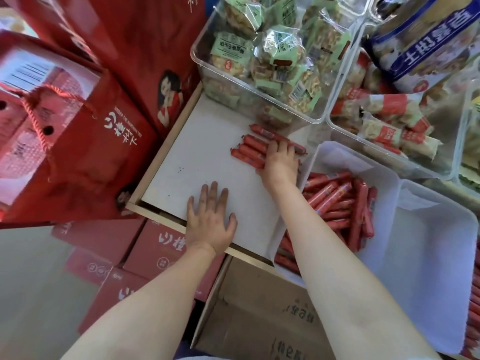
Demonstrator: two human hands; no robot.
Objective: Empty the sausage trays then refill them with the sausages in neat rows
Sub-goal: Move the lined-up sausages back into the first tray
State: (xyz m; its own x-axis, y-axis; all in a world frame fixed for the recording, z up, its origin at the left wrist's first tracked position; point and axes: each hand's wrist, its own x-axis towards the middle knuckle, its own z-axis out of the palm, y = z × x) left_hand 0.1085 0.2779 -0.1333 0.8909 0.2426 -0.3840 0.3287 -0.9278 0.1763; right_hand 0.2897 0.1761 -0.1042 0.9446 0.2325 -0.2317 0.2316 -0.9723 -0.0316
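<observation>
The right forearm [335, 245] hides part of the sausage pile [337, 201].

Bare forearms, sleeveless, ringless hands [210, 219]

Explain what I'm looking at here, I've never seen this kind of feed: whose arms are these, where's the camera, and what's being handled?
There is no machine: a person works with bare hands, and the one picture comes from a camera worn on their head, looking down.

The left hand lies flat, fingers straight, on the white shelf board, holding nothing.

The right hand rests on a small row of red sausages lying side by side on that board; whether it has a grip on any I cannot tell.

To the right, a white tray holds a loose pile of sausages. Behind stand clear bins of green-labelled snack packs.
</observation>
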